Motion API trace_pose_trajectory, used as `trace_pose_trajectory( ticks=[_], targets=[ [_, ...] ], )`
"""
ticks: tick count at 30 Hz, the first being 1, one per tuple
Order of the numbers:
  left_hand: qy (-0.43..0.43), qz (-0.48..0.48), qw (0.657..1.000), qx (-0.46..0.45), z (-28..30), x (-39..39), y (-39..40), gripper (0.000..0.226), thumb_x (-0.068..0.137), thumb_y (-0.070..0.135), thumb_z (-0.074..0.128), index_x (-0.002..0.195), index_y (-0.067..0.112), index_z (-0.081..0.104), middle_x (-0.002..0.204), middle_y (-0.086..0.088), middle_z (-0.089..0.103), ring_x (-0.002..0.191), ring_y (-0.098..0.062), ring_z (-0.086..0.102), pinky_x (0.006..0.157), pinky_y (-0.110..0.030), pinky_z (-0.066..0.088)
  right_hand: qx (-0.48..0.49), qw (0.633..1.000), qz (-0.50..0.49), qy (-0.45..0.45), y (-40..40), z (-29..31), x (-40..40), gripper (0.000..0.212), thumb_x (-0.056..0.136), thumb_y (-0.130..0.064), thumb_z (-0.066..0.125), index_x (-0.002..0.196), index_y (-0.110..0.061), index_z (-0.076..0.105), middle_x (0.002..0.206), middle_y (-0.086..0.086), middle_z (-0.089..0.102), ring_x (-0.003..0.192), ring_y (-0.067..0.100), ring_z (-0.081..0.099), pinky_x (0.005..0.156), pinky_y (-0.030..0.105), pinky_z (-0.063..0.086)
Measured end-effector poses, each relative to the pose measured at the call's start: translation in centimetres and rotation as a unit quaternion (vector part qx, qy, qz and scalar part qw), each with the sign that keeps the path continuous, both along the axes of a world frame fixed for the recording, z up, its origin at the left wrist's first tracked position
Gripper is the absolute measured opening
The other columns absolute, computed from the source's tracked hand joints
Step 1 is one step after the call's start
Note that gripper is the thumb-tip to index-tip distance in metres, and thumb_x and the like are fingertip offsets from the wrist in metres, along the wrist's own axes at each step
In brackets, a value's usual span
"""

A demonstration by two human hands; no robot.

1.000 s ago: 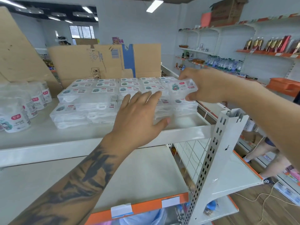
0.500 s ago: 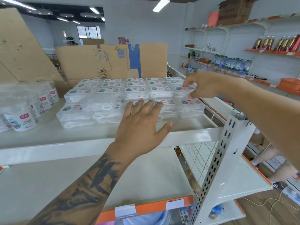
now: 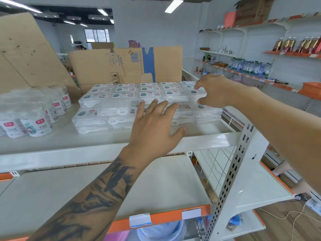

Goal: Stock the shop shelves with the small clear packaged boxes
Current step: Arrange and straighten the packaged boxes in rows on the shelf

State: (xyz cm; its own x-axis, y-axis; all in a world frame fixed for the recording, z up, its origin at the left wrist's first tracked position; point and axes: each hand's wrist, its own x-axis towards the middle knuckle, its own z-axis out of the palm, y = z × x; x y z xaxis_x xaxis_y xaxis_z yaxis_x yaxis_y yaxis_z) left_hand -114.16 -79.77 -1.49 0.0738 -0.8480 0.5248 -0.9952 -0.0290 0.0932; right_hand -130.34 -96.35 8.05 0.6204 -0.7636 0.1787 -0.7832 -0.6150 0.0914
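Two bare hands work at the top shelf (image 3: 199, 140) of a white shop rack. Nearest, the left hand (image 3: 154, 126), on a tattooed forearm, lies flat with fingers straight and spread, holding nothing; its fingertips reach onto the near row of small clear boxes (image 3: 107, 117), probably to steady the stack or press it square against the rows behind. Just beyond and to the right, the right hand (image 3: 213, 92) hovers over the right end of the block of boxes with thumb and fingers loosely parted; the fingertips are at the edge of the right-end box (image 3: 194, 94), but whether they pinch it or only touch it cannot be told. The boxes sit in neat rows, at least two layers high, labels facing up so they read from the aisle. To the left of them stand white tubs with red labels (image 3: 40, 126). Behind the boxes, flattened cardboard cartons (image 3: 107, 66) lean upright at the far side. Farther right, wall shelves carry water bottles (image 3: 250, 66).
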Motion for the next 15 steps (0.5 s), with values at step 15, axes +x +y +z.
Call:
trace_pose_trajectory(
  ticks=[15],
  targets=[
    [0.049, 0.12, 0.992, -0.01, 1.6, 11.8, 5.2, 0.074, 0.085, 0.074, 0.039, 0.149, 0.038, 0.047, 0.154, 0.008, 0.05, 0.146, -0.021, 0.039, 0.123, -0.055, 0.016, -0.043, 0.982, 0.1, -0.155, 11.0, -10.0, 3.7, 0.07, 0.095, -0.075, 0.025, 0.153, -0.038, 0.038, 0.161, 0.004, 0.038, 0.15, 0.026, 0.029, 0.123, 0.047, 0.016]
  ],
)
